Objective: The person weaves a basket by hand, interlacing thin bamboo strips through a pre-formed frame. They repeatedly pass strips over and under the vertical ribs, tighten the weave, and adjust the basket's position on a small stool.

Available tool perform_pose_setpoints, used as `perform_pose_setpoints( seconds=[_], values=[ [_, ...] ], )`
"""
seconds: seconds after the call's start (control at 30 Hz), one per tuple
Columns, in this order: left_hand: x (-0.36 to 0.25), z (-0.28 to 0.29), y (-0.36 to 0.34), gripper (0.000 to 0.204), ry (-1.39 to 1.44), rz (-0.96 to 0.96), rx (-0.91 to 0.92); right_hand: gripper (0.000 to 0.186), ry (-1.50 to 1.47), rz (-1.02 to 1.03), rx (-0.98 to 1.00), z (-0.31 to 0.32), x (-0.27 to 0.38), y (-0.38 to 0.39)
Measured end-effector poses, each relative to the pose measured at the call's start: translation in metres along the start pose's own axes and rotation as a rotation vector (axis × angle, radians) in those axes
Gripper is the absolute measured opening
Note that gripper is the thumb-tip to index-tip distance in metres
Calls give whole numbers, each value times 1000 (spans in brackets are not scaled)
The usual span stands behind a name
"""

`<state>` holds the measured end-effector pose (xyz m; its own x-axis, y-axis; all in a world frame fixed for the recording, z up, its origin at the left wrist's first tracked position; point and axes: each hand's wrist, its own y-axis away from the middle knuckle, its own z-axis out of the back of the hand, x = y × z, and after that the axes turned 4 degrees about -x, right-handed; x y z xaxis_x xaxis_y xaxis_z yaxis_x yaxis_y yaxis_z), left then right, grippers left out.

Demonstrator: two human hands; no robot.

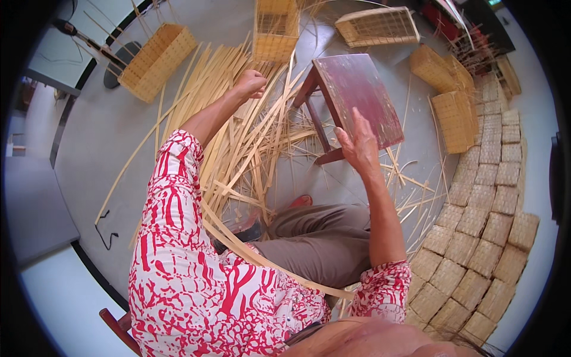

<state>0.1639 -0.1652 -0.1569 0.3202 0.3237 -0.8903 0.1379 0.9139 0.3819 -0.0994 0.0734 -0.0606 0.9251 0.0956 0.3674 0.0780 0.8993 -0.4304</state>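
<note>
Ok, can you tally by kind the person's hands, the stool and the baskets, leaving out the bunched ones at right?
Hands (left hand, right hand): 2
Stool: 1
Baskets (left basket, middle basket, basket behind the stool): 3
Total: 6

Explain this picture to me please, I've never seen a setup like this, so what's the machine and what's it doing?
There's no machine here, just a person's two bare hands. The single round-looking picture comes from a wide fisheye camera worn on the head, looking down, so straight edges bend near the rim.

The left hand is curled above a spread of pale flat strips; I can't tell whether it grips anything. The right hand is open and appears to hold nothing. It shows in front of a worn, dark red stool; whether it touches is unclear.

On the grey floor lie the strips, with box-shaped woven baskets around. At the right are rows of woven blocks.
</note>
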Motion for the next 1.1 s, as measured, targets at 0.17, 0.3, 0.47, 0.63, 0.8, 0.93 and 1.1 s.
perform_pose_setpoints(
  seconds=[0.17, 0.3, 0.47, 0.63, 0.8, 0.93, 1.1],
  values=[
    [-2, 26, -31, 37, -304, -110, -150, 80, 261, 146, 66, -14, -26, -24],
    [-14, 65, -68, 69, -450, -342, -436, 82, 292, 218, 38, -12, 1, -19],
    [-64, 82, -93, 93, -493, -468, -539, 75, 342, 151, 0, 3, 32, 3],
    [-84, 1, -55, 80, -443, -558, -397, 70, 382, 143, -37, 17, 24, 5],
    [23, -24, -38, 61, -491, -540, -162, 63, 310, 144, -74, 19, 21, 1],
    [98, -15, 51, 49, -527, -227, -9, 62, 278, 131, -73, 10, 11, -8],
    [219, 55, 155, 55, -624, -184, -51, 55, 260, 222, -80, -3, 8, -8]
  ],
)
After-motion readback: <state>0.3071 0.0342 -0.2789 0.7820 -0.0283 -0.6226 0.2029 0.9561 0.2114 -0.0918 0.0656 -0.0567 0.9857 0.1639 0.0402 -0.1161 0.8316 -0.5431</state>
